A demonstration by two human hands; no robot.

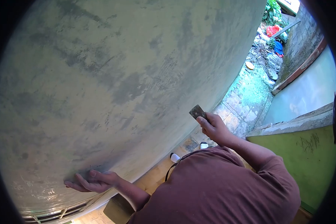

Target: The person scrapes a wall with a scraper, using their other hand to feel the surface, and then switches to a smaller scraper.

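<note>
A large pale wall [112, 59] with dark grey smears and patches fills the left side of the head view. My left hand [95, 182] lies low against it, fingers stretched out and slightly apart, with nothing seen in them. Beside the wall, my right hand [214, 127] is closed around a small dark flat rectangular piece [198, 111]. The outer end of this piece sticks out past my thumb and fingers toward the wall, and its other end is hidden in my grip.
My feet [174, 157] stand on a tiled floor [233, 106] in a narrow passage. At right are a low green wall [302, 160] and a pale panel [306, 89]. Litter [274, 46] and plants [272, 13] lie farther along. A dark box-like object [117, 210] is below my left forearm.
</note>
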